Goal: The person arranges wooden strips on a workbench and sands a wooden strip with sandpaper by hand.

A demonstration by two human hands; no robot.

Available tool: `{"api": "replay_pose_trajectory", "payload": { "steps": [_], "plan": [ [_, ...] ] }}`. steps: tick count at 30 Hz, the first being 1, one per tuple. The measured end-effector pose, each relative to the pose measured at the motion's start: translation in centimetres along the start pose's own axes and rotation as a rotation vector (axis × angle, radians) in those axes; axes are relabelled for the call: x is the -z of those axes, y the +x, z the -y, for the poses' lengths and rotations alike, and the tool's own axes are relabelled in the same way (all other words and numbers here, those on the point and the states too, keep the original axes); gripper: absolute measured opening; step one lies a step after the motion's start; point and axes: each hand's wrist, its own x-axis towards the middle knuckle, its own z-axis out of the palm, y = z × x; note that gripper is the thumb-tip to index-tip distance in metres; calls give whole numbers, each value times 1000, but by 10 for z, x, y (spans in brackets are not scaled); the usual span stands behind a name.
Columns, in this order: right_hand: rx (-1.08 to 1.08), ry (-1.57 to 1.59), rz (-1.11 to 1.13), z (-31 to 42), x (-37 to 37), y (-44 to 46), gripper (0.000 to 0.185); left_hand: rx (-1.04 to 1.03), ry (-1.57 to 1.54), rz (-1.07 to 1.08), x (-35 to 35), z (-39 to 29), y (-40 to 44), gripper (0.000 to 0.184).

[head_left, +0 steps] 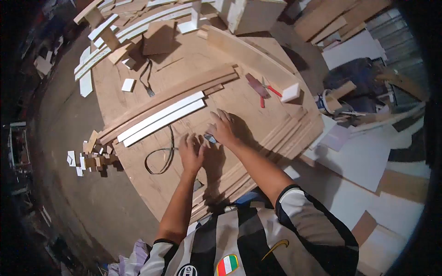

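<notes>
Left hand (191,151) and right hand (222,129) flank a small metallic object (210,138) at eight and two o'clock; I cannot tell whether either pinches it. Straight white strips (162,119) lie at its ten o'clock on the wooden tabletop (246,117).

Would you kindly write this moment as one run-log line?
left hand: low over table, hold unclear | right hand: at small grey object, hold unclear | beyond hands: two white strips, side by side
</notes>
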Motion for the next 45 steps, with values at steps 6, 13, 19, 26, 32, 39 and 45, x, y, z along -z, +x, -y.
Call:
{"api": "replay_pose_trajectory", "payload": {
  "steps": [6, 13, 19, 26, 32, 39, 45],
  "plan": [
    [-96, -31, -97, -41, 42, -104, 49, -93, -217, 383, -37, -40, -70, 38],
    [-75, -244, 82, -59, 118, -178, 47, -147, -63, 547, -45, -72, -121, 39],
    [162, -194, 160, -95, 138, -192, 49, -96, 106, 487, -37, -84, -137, 43],
    [254, -208, 257, -145, 135, -148, 41, 15, 211, 474, -59, -74, -128, 35],
    [302, -159, 373, -163, 136, -115, 43, 24, 265, 443, -56, -79, -116, 25],
    [287, -105, 393, -163, 140, -106, 41, 38, 135, 434, -55, -78, -108, 21],
    [298, -170, 20, -160, 140, -104, 40, 71, 305, 455, -63, -78, -96, 26]
  ]
}}
